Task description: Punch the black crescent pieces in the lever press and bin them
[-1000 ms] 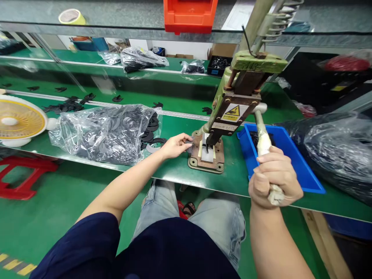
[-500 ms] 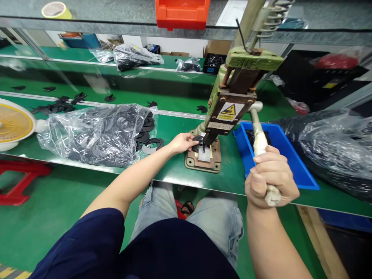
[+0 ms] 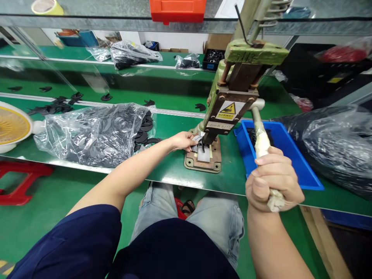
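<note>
The press (image 3: pixel 242 81) is cut off by the top edge, its sticker's (image 3: pixel 230 110) small print unreadable. Just left of the press, the left hand (image 3: pixel 186 142) covers some of the part (image 3: pixel 198 138). Right of the press, the right hand (image 3: pixel 274 179) hides much of the lever (image 3: pixel 261 141), which partly blocks the tray's (image 3: pixel 303 164) dark pieces (image 3: pixel 252 135). Far left of the press, the fan (image 3: pixel 13 126) is cropped.

Bright, even light falls from above on the green bench (image 3: pixel 229 166); white glints crowd the clear plastic bag (image 3: pixel 90 135) and the large wrapped bundle (image 3: pixel 340 143); a pale sheen lies along the bench's front edge, while the lower right corner sinks into shadow. The wide lens stretches the sleeve (image 3: pixel 69 240) near the border; fine detail at the press base (image 3: pixel 215 153) looks soft, as do the bags at the back (image 3: pixel 136 53).
</note>
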`<state>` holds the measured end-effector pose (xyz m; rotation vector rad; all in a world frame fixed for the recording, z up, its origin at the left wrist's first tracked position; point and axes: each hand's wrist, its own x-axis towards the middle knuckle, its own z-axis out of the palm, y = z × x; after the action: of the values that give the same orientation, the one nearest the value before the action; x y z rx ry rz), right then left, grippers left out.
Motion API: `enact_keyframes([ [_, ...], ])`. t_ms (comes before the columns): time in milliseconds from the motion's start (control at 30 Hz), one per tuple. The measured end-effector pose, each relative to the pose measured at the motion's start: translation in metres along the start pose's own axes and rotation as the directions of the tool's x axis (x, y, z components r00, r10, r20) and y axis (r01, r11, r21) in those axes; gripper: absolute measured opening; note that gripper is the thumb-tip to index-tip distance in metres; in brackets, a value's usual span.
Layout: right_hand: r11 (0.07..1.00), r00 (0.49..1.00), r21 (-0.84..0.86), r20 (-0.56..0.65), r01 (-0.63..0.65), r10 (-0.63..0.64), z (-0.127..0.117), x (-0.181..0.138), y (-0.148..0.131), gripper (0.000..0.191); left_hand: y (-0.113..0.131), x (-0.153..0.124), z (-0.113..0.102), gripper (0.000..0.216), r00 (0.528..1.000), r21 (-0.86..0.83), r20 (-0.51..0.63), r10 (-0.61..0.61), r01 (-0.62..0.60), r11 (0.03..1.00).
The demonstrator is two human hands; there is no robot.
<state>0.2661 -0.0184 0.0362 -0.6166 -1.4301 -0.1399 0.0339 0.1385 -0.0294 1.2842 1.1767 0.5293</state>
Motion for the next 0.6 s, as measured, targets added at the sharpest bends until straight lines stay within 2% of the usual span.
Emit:
enact_keyframes([
  [167, 1.0, 0.999, 0.0, -0.031, 0.011, -0.011, 0.003, -0.003, 0.001, 0.035, 0.006, -0.002, 0.001, 0.033, 0.987, -0.078, 0.047, -0.152, 0.155, 0.985],
  [233, 1.0, 0.999, 0.002, -0.049, 0.025, -0.024, 0.006, 0.001, 0.001, 0.038, 0.007, -0.004, 0.002, 0.029, 0.983, -0.12, 0.048, -0.175, 0.179, 0.976],
  [300, 0.999, 0.997, 0.024, -0.069, 0.045, -0.043, 0.009, 0.013, 0.0, 0.04, 0.007, -0.006, 0.004, 0.028, 0.984, -0.142, 0.047, -0.17, 0.175, 0.974],
  [400, 0.99, 0.992, 0.103, -0.085, 0.101, -0.092, 0.013, 0.053, -0.002, 0.021, 0.004, -0.008, 0.006, 0.033, 0.989, -0.148, 0.024, -0.144, 0.146, 0.978],
  [433, 0.985, 0.992, 0.131, -0.069, 0.111, -0.102, 0.014, 0.07, -0.003, 0.024, 0.002, -0.009, 0.007, 0.035, 0.992, -0.158, 0.012, -0.129, 0.13, 0.979],
  [500, 0.985, 0.997, 0.155, -0.024, 0.069, -0.066, 0.014, 0.1, -0.001, 0.045, -0.004, -0.015, 0.007, 0.038, 0.996, -0.193, -0.007, -0.09, 0.087, 0.977],
  [600, 0.993, 0.998, 0.106, -0.035, -0.049, 0.053, 0.009, 0.111, 0.008, 0.045, -0.013, -0.033, 0.003, 0.039, 1.0, -0.243, -0.018, -0.005, 0.001, 0.97],
])
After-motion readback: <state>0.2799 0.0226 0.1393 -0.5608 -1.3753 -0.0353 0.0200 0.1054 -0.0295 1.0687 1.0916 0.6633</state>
